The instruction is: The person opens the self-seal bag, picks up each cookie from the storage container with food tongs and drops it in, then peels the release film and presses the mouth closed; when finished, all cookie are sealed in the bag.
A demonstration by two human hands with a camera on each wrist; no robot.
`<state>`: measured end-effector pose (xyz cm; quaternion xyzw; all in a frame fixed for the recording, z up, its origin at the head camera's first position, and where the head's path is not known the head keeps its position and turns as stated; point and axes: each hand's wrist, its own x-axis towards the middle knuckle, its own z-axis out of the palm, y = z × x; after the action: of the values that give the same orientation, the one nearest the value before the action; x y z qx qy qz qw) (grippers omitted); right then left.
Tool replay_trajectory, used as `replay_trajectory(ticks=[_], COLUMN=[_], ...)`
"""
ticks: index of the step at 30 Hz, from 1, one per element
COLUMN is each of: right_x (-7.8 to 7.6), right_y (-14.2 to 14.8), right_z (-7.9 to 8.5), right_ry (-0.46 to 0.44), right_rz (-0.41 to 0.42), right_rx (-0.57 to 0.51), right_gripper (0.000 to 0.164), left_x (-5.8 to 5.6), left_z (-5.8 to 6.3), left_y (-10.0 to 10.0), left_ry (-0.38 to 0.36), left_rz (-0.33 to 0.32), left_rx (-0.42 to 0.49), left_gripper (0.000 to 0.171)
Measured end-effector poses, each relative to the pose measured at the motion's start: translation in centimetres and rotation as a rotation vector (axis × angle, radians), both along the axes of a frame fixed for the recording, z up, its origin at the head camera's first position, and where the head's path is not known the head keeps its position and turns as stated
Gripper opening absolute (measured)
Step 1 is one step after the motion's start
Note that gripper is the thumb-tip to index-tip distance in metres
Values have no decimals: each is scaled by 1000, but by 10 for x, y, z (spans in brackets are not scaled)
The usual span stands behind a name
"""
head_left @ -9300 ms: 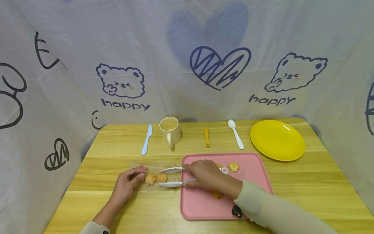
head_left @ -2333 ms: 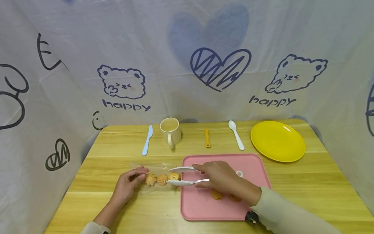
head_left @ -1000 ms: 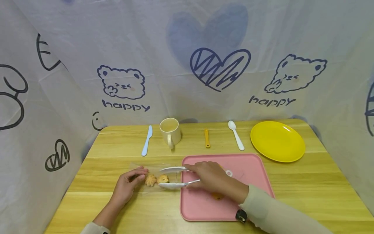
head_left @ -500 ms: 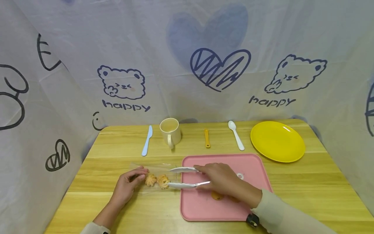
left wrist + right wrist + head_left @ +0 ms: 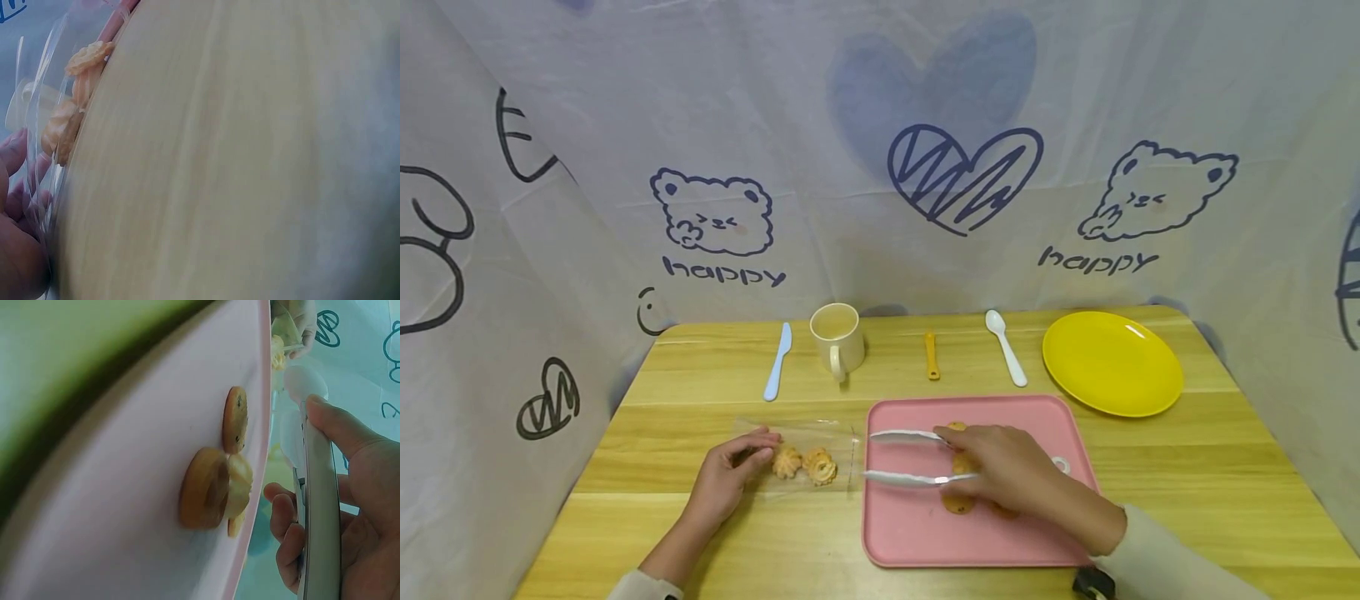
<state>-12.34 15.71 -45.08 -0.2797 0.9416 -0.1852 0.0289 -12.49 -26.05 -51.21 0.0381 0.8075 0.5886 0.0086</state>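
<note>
My left hand (image 5: 722, 479) pinches the left end of a clear plastic bag (image 5: 827, 427) lying on the table. Inside are a piped cookie (image 5: 787, 462) and, to its right, a ring-shaped cookie (image 5: 822, 468) that seems to overlap another. My right hand (image 5: 1011, 471) holds white-tipped tongs (image 5: 904, 479) over a pink tray (image 5: 910, 537). The arms of the tongs are spread, nothing between their tips, which lie just right of the bag's mouth. Several cookies (image 5: 957, 504) sit on the tray, partly hidden by the right hand; the right wrist view shows a speckled round cookie (image 5: 235, 419) among them.
Along the back stand or lie a light blue knife (image 5: 778, 362), a cream mug (image 5: 838, 346), a small yellow-orange handled piece (image 5: 932, 357), a white spoon (image 5: 1007, 350) and a yellow plate (image 5: 1112, 362). A patterned cloth (image 5: 865, 267) hangs around the table's back and sides.
The tongs have carried a ring-shaped cookie into the bag and let it go beside the piped one. They have since drawn back rightward, over the tray. The left hand stays put.
</note>
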Motion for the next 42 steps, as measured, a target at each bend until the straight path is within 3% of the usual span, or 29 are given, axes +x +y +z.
replay_trajectory(ticks=[8,22,33,42], right_x=[14,35,55,68], right_y=[24,53,79,100], right_z=[-2,-6,-5,-4], right_ry=[49,45,-4,-114], right_rz=[-25,-97,-200,-295], right_rx=[-24,-1,6,5], right_gripper=[71,74,76,80], left_x=[0,-1,0,-1], left_z=[-1,0,0,-2], left_y=[0,0,0,-2], left_ry=[3,2,1,26], left_rz=[-3,-3,4,-3], left_rx=[5,-6,-12,-8], left_gripper=[23,23,22,20])
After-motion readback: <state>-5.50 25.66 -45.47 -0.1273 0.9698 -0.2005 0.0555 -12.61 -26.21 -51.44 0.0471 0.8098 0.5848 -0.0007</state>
